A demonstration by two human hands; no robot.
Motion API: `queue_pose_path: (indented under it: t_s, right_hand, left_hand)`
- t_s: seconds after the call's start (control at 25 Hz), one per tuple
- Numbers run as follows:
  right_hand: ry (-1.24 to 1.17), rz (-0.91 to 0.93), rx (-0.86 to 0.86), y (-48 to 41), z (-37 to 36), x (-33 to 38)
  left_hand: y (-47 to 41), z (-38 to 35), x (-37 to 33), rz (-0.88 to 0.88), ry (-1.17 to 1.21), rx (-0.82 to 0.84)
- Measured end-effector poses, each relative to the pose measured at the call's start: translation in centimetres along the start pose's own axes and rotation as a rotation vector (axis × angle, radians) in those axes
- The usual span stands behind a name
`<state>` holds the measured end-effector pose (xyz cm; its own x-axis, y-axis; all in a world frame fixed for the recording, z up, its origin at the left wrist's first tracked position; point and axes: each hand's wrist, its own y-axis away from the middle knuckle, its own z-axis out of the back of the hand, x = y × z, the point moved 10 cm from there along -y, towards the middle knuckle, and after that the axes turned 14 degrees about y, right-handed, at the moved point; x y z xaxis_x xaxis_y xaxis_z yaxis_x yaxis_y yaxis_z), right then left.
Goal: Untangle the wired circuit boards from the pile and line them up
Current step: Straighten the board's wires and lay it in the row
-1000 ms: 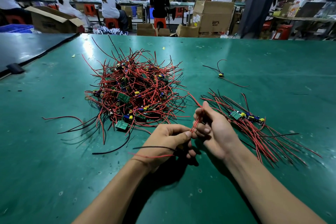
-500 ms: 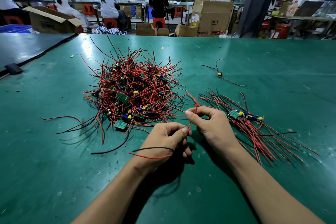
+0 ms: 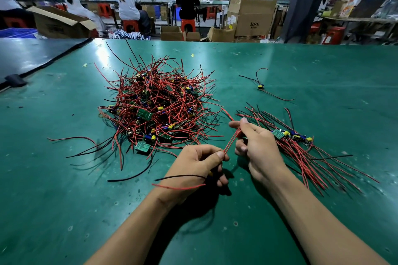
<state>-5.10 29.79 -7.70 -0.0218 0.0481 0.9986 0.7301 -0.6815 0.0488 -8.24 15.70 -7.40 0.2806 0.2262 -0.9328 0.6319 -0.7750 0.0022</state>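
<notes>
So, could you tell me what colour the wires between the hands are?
The wires are red; head view.

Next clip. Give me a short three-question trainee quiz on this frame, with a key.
1. True or false: the pile lies left of the lined-up boards.
2. What do the left hand and the right hand both pinch? A) red wires B) a screwdriver C) a box
3. Fill in: the lone board has red and ___ wires.
Key: 1 true; 2 A; 3 black.

pile (image 3: pixel 159 109): tangled red/black wires, green boards, table centre | row (image 3: pixel 295 142): boards aligned, right of pile
</notes>
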Motion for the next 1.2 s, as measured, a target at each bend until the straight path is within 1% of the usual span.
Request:
queue_pose_path:
  t_s: [0.12,0.24,0.28,0.4,0.48,0.56,0.68,0.76,0.84,0.96,1.04,1.12,1.2]
  right_hand:
    - [-0.047,0.002,0.090,0.4,-0.5,0.4]
    - [0.065,0.025,0.228,1.2,-1.4,0.5]
    - [0.103,0.044,0.224,1.2,-1.2,0.7]
    - [0.291,0.140,0.097,1.1,0.3,1.6]
    - [0.301,0.148,0.030,0.8,1.0,1.7]
    - [0.239,0.124,0.010,0.6,1.0,1.4]
    - [0.078,0.078,0.026,0.6,0.3,1.2]
    - [-0.048,0.008,0.047,0.6,-0.2,0.8]
    - [-0.242,-0.134,0.118,0.8,-1.0,0.1]
    - [-0.625,-0.434,0.311,1.8,-2.6,-0.6]
    - [-0.750,-0.525,0.387,2.3,-3.0,-0.5]
    - [-0.727,-0.486,0.390,2.2,-2.8,-0.4]
    - [-0.509,-0.349,0.313,1.4,-1.9,-0.5]
  left_hand:
    - [0.1,0.3,0.2,0.000,0.013,-0.029]
    - [0.0,0.3,0.3,0.010,0.031,-0.028]
    - [0.1,0.3,0.3,0.011,0.029,-0.025]
    - [0.1,0.2,0.3,0.014,0.021,-0.010]
    - [0.0,0.0,0.3,0.017,0.026,-0.003]
    - [0.0,0.1,0.2,0.018,0.040,-0.003]
    - [0.0,0.1,0.1,0.031,0.069,0.006]
    - [0.0,0.0,0.2,0.048,0.089,0.021]
    - [0.1,-0.2,0.2,0.059,0.114,0.033]
    - [0.0,-0.3,0.0,0.038,0.125,0.033]
    - [-0.1,-0.3,-0.1,0.025,0.118,0.029]
    - [-0.2,-0.1,0.0,0.025,0.119,0.020]
    - [-0.2,0.3,0.1,0.024,0.125,-0.002]
